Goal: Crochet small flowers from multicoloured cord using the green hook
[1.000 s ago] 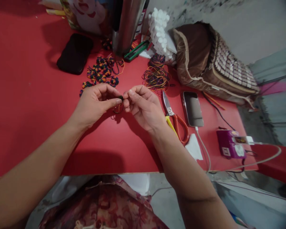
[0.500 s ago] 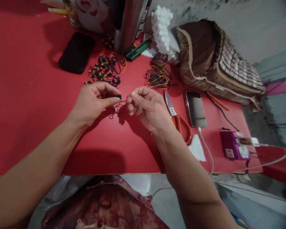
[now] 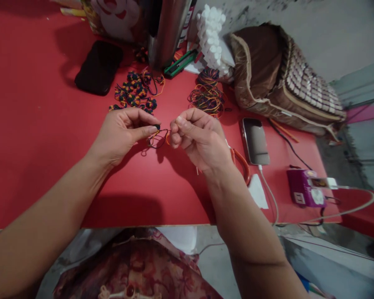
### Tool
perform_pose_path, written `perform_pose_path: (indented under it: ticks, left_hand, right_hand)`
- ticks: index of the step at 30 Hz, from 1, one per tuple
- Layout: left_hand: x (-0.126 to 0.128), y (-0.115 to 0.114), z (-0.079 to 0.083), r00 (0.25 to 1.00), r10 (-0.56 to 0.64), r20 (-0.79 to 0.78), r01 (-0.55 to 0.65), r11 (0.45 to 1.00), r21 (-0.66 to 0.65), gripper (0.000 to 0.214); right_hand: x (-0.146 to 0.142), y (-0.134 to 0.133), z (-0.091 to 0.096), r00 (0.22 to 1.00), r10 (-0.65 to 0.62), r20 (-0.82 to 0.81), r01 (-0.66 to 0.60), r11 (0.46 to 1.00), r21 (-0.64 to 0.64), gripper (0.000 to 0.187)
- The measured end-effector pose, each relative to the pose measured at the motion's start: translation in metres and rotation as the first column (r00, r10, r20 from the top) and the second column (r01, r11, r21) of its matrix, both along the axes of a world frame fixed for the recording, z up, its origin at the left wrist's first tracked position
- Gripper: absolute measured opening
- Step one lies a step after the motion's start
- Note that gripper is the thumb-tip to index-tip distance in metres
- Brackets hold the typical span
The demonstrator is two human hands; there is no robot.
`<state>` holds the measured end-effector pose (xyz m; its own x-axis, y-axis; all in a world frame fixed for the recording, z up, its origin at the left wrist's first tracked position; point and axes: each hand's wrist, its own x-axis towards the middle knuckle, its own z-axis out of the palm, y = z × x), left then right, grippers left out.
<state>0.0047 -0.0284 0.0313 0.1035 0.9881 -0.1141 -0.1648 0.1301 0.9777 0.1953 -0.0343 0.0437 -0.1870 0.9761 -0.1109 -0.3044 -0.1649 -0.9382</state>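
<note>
My left hand (image 3: pixel 124 131) is closed in a pinch on a small dark knotted thread piece (image 3: pixel 156 127). From it, loops of dark and orange thread (image 3: pixel 157 146) hang above the red table. Close by on the right, my right hand (image 3: pixel 199 139) pinches the same thread between thumb and fingertips. A thin pale sliver shows under the right palm, too small to name. Behind the left hand lies a pile of knotted multicolour thread balls (image 3: pixel 135 89). A tangled thread bundle (image 3: pixel 205 97) rests beyond the right hand, which partly hides the orange-handled scissors (image 3: pixel 242 166).
A dark phone (image 3: pixel 99 68) lies at the back left. Beside the steel flask (image 3: pixel 168 33) is a green cutter (image 3: pixel 180 64). Right of the scissors are a charging phone (image 3: pixel 255 141), a purple power box (image 3: pixel 305 187) with cables, and a brown bag (image 3: pixel 268 74).
My right hand has shifted slightly right and up, away from the left, and covers more of the scissors. An orange strand now shows between the hands. The left hand keeps its pinch.
</note>
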Motion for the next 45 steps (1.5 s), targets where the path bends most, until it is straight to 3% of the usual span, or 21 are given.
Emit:
perform_pose_path:
  ticks: [6, 13, 23, 38, 45]
  left_hand:
    - [0.0008, -0.0016, 0.0002, 0.997, -0.053, 0.061, 0.052, 0.999, 0.01, 0.003]
    - [0.0008, -0.0022, 0.0004, 0.98, -0.114, 0.161, 0.123, 0.991, -0.047, 0.021]
    - [0.0052, -0.0035, -0.0017, 0.98, -0.171, 0.103, 0.183, 0.976, -0.122, 0.015]
    - [0.0047, -0.0032, -0.001, 0.984, -0.13, 0.125, 0.147, 0.979, -0.139, 0.012]
    - [0.0046, -0.0028, -0.0018, 0.984, -0.135, 0.113, 0.143, 0.988, -0.064, 0.012]
  right_hand:
    - [0.0002, 0.0042, -0.0059, 1.0, 0.004, 0.004, -0.004, 1.0, 0.006, 0.039]
    - [0.0005, 0.0047, -0.0061, 1.0, -0.001, 0.016, 0.001, 1.0, -0.007, 0.04]
    - [0.0006, 0.0055, -0.0087, 1.0, 0.023, 0.013, -0.023, 1.0, -0.005, 0.041]
    - [0.0015, 0.0067, -0.0088, 0.998, 0.069, -0.013, -0.069, 0.997, 0.021, 0.042]
    - [-0.0011, 0.0068, -0.0084, 0.998, 0.055, 0.004, -0.055, 0.998, -0.019, 0.039]
